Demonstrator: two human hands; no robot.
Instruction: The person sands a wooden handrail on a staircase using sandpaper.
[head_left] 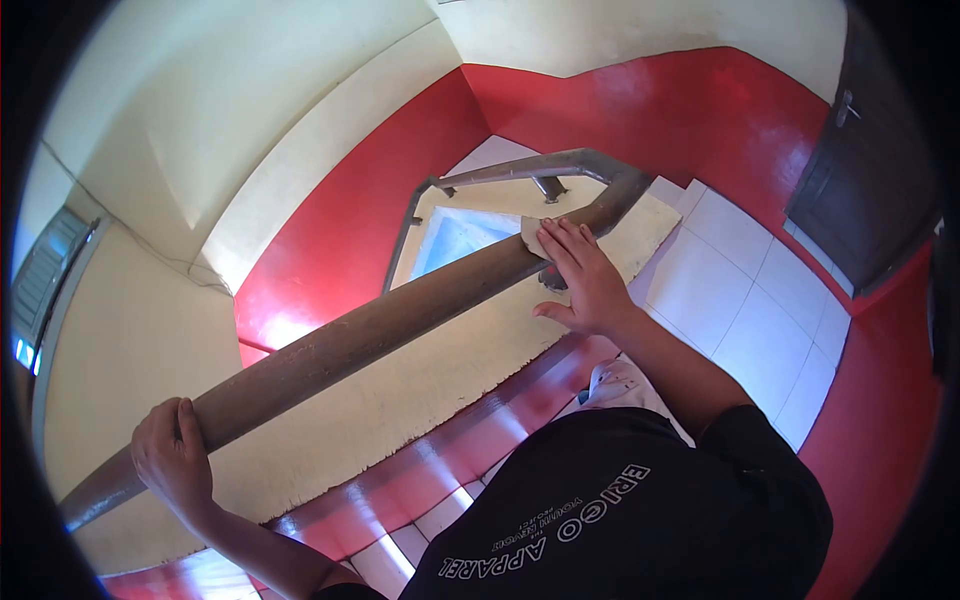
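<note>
A brown handrail runs diagonally across the head view, sloping from upper right to lower left. My left hand is wrapped round its lower part, the thumb lying over the top. Farther up, near the bend, my right hand presses a small pale beige pad against the rail. The fingers of that hand lie together over the pad, with the thumb held away below the rail. Most of the pad is hidden under the fingers.
Below the rail is a cream half-wall with a rough lower edge. White floor tiles lead to a dark door on the right. Red-and-cream walls surround the stairwell. A white cloth shows beside my black shirt.
</note>
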